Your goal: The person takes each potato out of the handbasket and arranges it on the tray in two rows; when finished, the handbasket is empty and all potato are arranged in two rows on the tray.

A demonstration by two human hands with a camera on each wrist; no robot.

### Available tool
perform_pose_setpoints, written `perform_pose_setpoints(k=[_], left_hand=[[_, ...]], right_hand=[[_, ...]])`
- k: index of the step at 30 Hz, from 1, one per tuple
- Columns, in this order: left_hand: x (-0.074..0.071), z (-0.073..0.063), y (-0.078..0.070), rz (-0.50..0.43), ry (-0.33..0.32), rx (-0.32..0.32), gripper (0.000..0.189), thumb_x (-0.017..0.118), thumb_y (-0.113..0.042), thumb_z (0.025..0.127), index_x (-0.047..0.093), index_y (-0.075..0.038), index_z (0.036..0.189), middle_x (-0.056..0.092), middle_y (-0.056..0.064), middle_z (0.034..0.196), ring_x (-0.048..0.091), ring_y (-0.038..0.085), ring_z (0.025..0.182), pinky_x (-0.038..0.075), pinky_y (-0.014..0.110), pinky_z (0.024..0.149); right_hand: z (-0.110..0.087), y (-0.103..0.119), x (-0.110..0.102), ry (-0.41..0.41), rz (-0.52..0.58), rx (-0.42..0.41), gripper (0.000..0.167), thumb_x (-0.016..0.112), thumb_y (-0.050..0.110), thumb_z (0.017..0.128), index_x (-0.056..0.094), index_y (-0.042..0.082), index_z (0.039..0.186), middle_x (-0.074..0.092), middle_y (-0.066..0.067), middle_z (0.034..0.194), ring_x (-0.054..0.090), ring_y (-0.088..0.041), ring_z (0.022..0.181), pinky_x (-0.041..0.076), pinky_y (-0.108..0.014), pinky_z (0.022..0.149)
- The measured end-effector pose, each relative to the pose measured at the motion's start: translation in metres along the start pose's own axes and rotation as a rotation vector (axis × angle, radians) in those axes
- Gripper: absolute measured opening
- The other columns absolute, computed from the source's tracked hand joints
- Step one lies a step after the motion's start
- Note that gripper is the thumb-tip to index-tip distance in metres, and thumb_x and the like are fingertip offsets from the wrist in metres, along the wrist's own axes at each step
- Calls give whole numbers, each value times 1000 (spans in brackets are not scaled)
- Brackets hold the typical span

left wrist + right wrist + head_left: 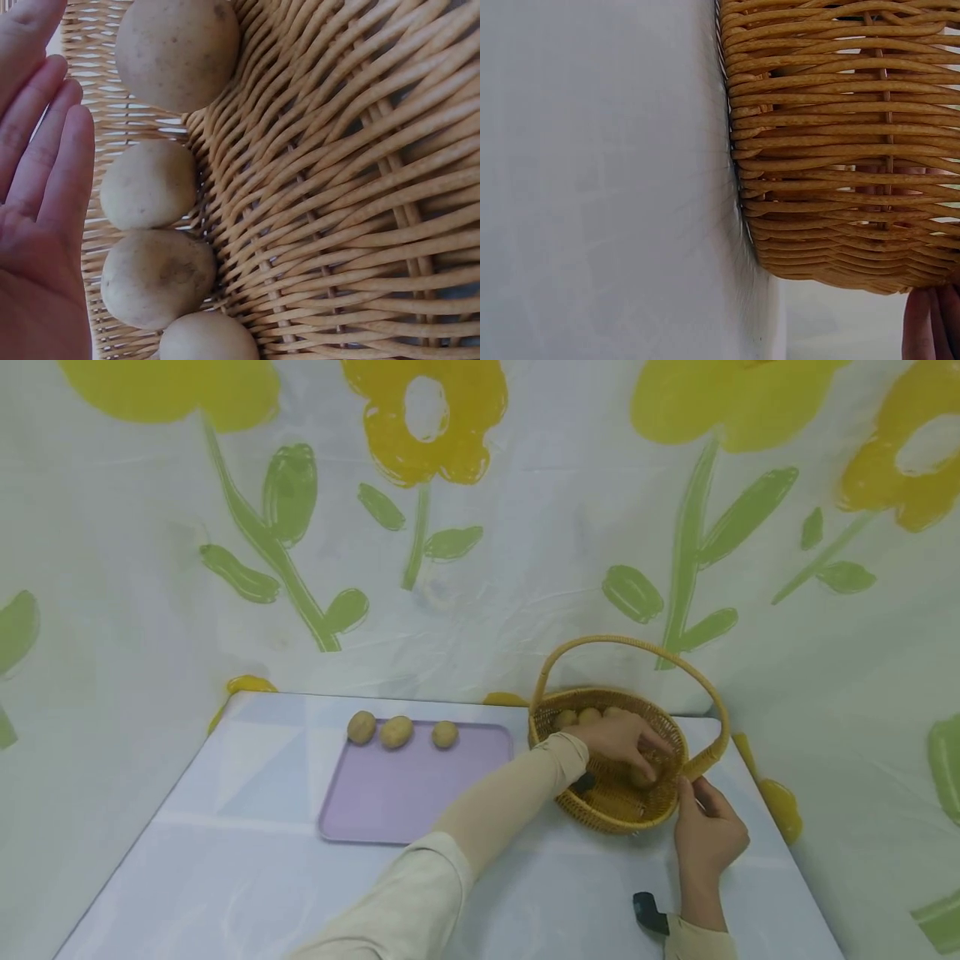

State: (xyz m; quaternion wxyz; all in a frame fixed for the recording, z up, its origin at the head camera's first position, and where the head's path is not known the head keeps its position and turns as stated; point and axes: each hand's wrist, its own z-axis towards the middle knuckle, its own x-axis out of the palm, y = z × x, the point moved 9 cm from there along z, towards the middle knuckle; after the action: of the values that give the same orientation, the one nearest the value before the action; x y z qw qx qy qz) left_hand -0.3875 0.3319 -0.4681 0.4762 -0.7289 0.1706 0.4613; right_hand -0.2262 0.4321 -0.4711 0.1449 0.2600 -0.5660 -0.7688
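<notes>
A round wicker basket (607, 821) with a tall arched handle holds several potatoes (156, 279). My left hand (618, 739) reaches inside it, its fingers extended beside the potatoes in the left wrist view. The potato (642, 774) on the basket's right side lies just under the fingertips; no grip on it shows. At the basket's right rim, near the handle's foot, my right hand (708, 831) pinches the wicker edge. The right wrist view shows those fingers (919, 326) at the rim, partly cut off by the frame.
Left of the basket lies a purple tray (397, 793) with three potatoes (396, 732) along its far edge, the leftmost at the corner. Behind the white table (225, 877) hangs a flower-printed cloth (517, 568). A small black device (648, 912) sits at the right wrist.
</notes>
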Motion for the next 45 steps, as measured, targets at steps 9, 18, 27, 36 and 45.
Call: perform_pose_setpoints(k=[9,18,27,36,45], left_hand=[[8,3,-6,-50,51,52,56,87,-39,80,69,-32,133,66,-18,130,53,-7,99,43,3,82],[15,3,-1,-173,93,9,53,87,-28,83,69,-26,133,69,-15,131,62,-7,106,48,2,84],[14,1,-1,-118,82,-13,50,87,-29,84,71,-27,132,68,-16,124,54,-4,89,48,6,74],[16,5,1,-150,101,0,54,86,-24,84,68,-26,135,64,-16,139,57,-8,121,46,2,90],[19,-3,-1,-48,124,-21,62,88,-29,81,64,-34,138,57,-21,143,48,-9,123,39,2,97]], right_hand=[[-2,2,-3,-8,-12,-5,32,77,24,92,77,-2,112,70,23,95,57,26,77,49,2,69],[-2,2,1,11,-50,10,36,75,27,93,75,0,116,76,-1,111,54,28,77,48,3,69],[-1,-1,1,10,-20,28,35,76,27,93,76,0,115,71,22,97,56,26,78,49,2,68],[1,2,0,-2,-13,7,33,76,26,92,77,0,113,69,28,92,57,25,78,49,2,69],[-2,2,2,26,-44,42,37,75,30,93,75,1,117,76,10,106,54,26,77,48,3,68]])
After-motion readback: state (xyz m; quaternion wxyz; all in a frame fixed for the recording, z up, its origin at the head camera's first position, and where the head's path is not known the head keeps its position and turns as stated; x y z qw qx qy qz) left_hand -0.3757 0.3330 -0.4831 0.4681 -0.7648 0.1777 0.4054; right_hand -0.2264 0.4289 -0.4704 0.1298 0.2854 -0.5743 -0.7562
